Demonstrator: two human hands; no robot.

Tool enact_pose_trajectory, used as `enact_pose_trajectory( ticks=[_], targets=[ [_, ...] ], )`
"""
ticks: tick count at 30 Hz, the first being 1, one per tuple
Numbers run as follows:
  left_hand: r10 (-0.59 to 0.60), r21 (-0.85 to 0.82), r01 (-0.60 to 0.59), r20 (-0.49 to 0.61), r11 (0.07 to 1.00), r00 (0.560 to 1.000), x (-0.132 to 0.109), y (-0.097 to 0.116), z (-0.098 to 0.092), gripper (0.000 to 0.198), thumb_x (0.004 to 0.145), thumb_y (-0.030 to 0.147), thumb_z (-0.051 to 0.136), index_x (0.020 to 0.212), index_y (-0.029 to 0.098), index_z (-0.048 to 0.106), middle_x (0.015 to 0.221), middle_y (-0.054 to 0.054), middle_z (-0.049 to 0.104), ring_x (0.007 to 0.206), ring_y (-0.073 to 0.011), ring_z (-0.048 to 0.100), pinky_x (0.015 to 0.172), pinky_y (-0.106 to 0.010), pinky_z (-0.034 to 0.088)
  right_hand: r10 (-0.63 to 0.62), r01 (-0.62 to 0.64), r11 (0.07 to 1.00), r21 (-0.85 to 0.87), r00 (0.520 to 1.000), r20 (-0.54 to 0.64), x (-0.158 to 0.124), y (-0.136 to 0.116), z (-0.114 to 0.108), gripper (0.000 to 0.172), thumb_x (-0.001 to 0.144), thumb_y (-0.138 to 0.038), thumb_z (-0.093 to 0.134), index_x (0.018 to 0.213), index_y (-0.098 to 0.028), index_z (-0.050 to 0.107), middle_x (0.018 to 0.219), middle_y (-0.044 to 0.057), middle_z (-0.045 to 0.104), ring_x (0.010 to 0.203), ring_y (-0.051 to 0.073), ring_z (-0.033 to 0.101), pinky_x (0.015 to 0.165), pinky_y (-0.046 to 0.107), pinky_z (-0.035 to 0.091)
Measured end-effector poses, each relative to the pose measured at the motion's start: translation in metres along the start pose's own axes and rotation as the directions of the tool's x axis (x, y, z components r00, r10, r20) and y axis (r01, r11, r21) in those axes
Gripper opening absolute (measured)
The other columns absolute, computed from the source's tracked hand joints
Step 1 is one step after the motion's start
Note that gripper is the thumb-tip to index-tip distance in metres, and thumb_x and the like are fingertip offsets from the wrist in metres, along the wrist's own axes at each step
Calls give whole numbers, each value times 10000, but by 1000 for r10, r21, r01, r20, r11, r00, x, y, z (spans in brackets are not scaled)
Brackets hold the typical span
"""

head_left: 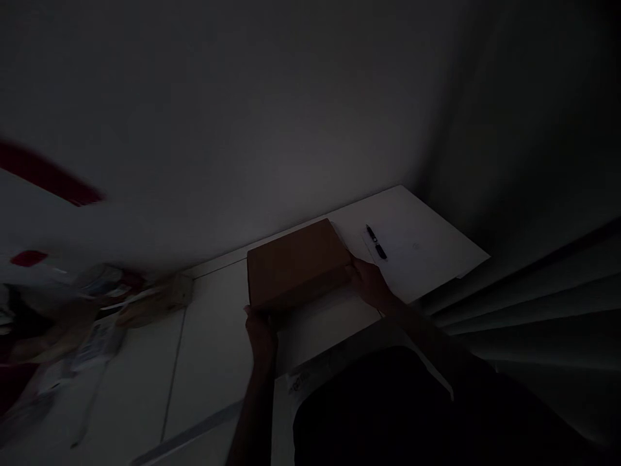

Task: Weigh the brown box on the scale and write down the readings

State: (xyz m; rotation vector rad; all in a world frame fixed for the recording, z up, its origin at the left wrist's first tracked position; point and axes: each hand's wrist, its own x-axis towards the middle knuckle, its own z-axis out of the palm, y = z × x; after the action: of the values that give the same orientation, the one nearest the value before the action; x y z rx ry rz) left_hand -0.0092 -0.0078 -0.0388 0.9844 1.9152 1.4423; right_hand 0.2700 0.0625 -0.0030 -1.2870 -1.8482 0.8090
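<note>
A closed brown cardboard box [295, 262] is between my two hands over the white table [315, 330]. My left hand [261, 333] grips its near left corner. At the right end of the box, my right hand [369, 279] is closed on the edge, with the fingers partly hidden. The dim light makes it hard to tell whether the box rests on the table or is raised a little. A dark pen [376, 243] lies to the right of the box, beyond my right hand.
Blurred clutter, with a tan package [158, 301] among it, lies on the left part of the surface. A pale wall [272, 129] rises behind the table. Dark curtain-like folds [533, 304] hang at the right. Two red strips [48, 175] show at the upper left.
</note>
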Motion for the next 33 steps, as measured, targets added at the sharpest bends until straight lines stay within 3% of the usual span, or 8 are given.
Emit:
enact_pose_trajectory(
  ticks=[8, 13, 15, 18, 20, 22, 26, 33],
  targets=[
    [51, 10, -51, -17, 999, 999, -3, -1, -3, 394, 1005, 546, 406, 907, 219, 603, 997, -171, 731, 1006, -314, 693, 853, -447, 594, -18, 18, 999, 32, 1000, -23, -4, -1, 2, 525, 1044, -515, 381, 1381, -223, 658, 1135, 125, 770, 1038, 281, 712, 855, 372, 532],
    [108, -60, -107, 21, 992, 994, 3, 4, -10, 511, 1013, 611, 309, 1044, 221, 637, 1176, -163, 722, 1192, -311, 663, 986, -433, 554, -17, 15, 999, 34, 999, 42, -4, -4, -9, 618, 1057, -571, 323, 1513, -220, 550, 1319, 134, 725, 1162, 295, 700, 896, 398, 541],
    [150, -86, -146, 31, 985, 988, 11, 14, -15, 544, 1013, 619, 295, 1140, 223, 645, 1272, -150, 699, 1202, -288, 658, 956, -404, 557, -11, 10, 1000, 21, 999, 41, 1, -3, -18, 642, 1061, -582, 284, 1520, -211, 536, 1311, 135, 730, 1145, 287, 709, 893, 393, 537],
    [255, -102, -256, -22, 961, 967, 31, 35, -27, 527, 943, 654, 447, 1100, 196, 655, 1001, -115, 723, 906, -239, 690, 725, -338, 548, -6, 5, 999, -54, 1000, -10, 17, -3, -37, 603, 1070, -545, 237, 1374, -202, 630, 1107, 105, 782, 1003, 246, 731, 856, 356, 515],
    [280, -109, -286, -61, 952, 958, 48, 50, -34, 491, 885, 666, 510, 940, 194, 631, 736, -41, 634, 637, -180, 587, 558, -284, 450, 11, -14, 993, -119, 1000, -29, 34, -8, -49, 548, 1076, -508, 235, 1166, -216, 690, 886, 53, 767, 823, 204, 710, 769, 312, 480],
    [262, -118, -268, -62, 956, 963, 65, 62, -38, 430, 851, 631, 545, 825, 203, 586, 602, 12, 523, 508, -139, 450, 479, -261, 339, 33, -39, 985, -166, 999, -35, 54, -15, -57, 521, 1076, -487, 247, 969, -220, 681, 741, 21, 711, 694, 174, 654, 695, 286, 428],
    [167, -116, -167, -7, 979, 986, 91, 69, -34, 329, 769, 521, 617, 724, 199, 566, 562, 26, 469, 479, -113, 368, 445, -249, 260, 56, -56, 978, -202, 998, -5, 92, -25, -56, 540, 1063, -498, 270, 771, -213, 622, 692, 29, 670, 657, 167, 605, 656, 286, 373],
    [94, -72, -93, 2, 993, 996, 109, 41, -12, 266, 804, 410, 542, 637, 217, 464, 603, 23, 389, 547, -119, 340, 480, -255, 275, 110, -109, 991, -74, 994, 12, 126, 0, -23, 559, 1042, -571, 273, 666, -223, 497, 668, 25, 596, 671, 176, 564, 670, 312, 360]
  ],
)
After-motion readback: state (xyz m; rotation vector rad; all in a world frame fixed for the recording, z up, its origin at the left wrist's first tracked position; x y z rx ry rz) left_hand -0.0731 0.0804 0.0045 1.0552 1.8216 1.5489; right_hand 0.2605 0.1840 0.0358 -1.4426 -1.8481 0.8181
